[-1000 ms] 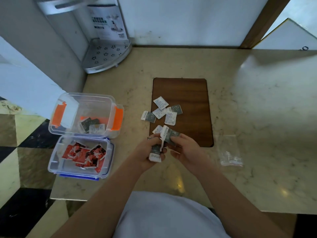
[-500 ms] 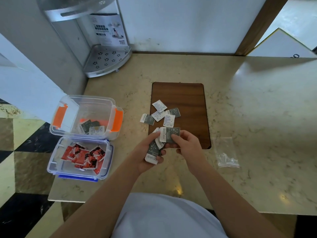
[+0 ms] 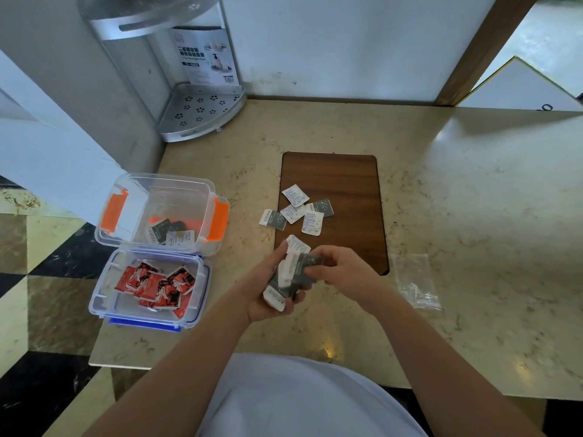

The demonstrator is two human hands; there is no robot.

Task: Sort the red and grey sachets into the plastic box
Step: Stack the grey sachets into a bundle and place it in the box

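My left hand [image 3: 268,294] grips a small stack of grey sachets [image 3: 285,280] above the counter's near side. My right hand [image 3: 340,268] pinches the top grey sachet of that stack. Several loose grey sachets [image 3: 298,211] lie on the brown wooden board [image 3: 347,184] and at its left edge. At the counter's left stands a clear plastic box with orange clips [image 3: 217,219] holding a few grey sachets [image 3: 168,231]. In front of it a clear blue-rimmed tray [image 3: 104,304] holds several red sachets [image 3: 157,285].
A crumpled clear plastic bag [image 3: 416,282] lies on the marble counter [image 3: 473,216] to the right of the board. A metal corner rack [image 3: 202,111] stands at the back left. The counter's left edge drops to a checkered floor.
My right hand has brought the grey sachet it held down onto the stack in my left hand. The view has shifted slightly downward.
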